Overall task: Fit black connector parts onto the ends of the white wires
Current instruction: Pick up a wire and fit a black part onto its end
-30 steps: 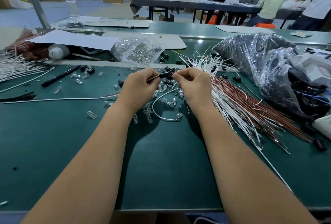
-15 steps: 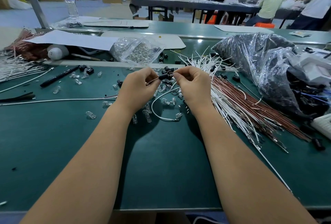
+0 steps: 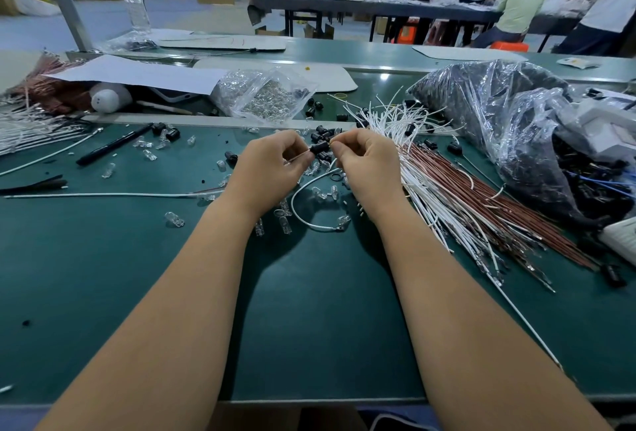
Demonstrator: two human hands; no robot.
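My left hand (image 3: pixel 272 164) pinches a small black connector part (image 3: pixel 318 147) with a thin reddish wire running out of it toward my palm. My right hand (image 3: pixel 368 162) pinches the end of a white wire (image 3: pixel 297 193) right at the connector's far end; the wire loops down onto the green table between my wrists. More loose black connectors (image 3: pixel 323 133) lie just beyond my fingers. A thick bundle of white and brown wires (image 3: pixel 447 186) fans out to the right of my right hand.
Clear plastic bulbs (image 3: pixel 173 219) are scattered on the green table (image 3: pixel 103 275). A bag of clear parts (image 3: pixel 265 96) sits behind, a black pen (image 3: pixel 113 145) at left, and a large crumpled plastic bag (image 3: pixel 499 120) at right. People work at a far table.
Both hands stay together at the same spot; the fingers shifted slightly around the black connector and wire end.
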